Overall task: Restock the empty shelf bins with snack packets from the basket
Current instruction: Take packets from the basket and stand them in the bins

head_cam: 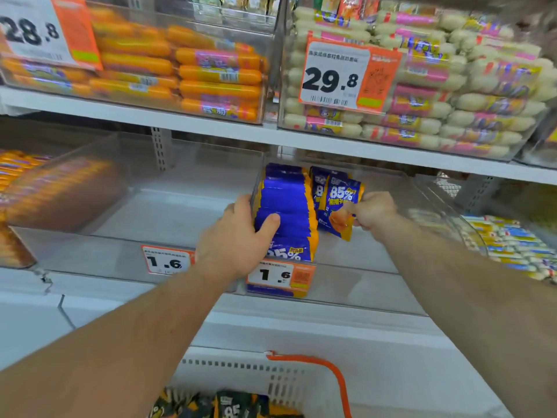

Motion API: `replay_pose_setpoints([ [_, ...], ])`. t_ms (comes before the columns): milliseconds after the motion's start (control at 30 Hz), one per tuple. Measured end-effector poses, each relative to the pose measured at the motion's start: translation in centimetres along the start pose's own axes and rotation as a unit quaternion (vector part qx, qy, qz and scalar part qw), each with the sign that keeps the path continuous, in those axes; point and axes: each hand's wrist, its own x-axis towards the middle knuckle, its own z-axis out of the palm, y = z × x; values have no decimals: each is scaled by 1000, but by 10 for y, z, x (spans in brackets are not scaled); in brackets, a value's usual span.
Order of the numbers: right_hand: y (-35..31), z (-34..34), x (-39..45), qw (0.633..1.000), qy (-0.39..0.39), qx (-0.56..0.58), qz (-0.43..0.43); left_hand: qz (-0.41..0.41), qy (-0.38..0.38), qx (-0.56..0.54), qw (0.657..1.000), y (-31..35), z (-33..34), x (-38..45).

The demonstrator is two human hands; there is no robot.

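In the shelf bin (pixel 376 279), left hand (pixel 238 236) grips stacked packets (pixel 286 206)

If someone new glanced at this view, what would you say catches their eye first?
Probably the blue and yellow snack packets in the clear bin at centre: the left hand grips the stack while the right hand pinches a loose packet beside it. Next, the big 29.8 price tag on the shelf above, and the empty bin to the left.
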Motion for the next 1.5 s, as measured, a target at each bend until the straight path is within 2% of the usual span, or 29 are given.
replay_pose_setpoints([
  [233,-12,35,11,997,-2,-78,6,20,22,26,999,-5,5,2],
  [367,-11,35,12,998,22,-42,34,29,28,39,998,-7,7,2],
  [633,-8,21,5,998,6,1,61,29,15,34,999,-4,3,1],
  [767,-17,10,-16,998,33,4,59,28,1,31,999,-2,-1,-1],
  [833,-27,5,-35,998,56,-18,25,27,-19,15,999,-1,-4,-2],
  [933,-49,1,-72,992,71,-70,-75,21,-65,-39,997,0,-15,-3],
  [1000,-65,1,-103,985,70,-62,-146,32,-71,-42,996,1,-28,-7],
  [1100,-82,9,-153,972,44,-16,-229,79,-20,17,996,-6,-51,-24],
  [1200,-86,34,-194,962,-4,18,-271,138,13,52,989,-29,-72,-48],
  [1333,-76,88,-228,957,-66,32,-279,124,-91,113,982,-75,-90,-71],
  [1500,-48,166,-262,957,-167,29,-235,70,-233,210,947,-123,-106,-83],
])
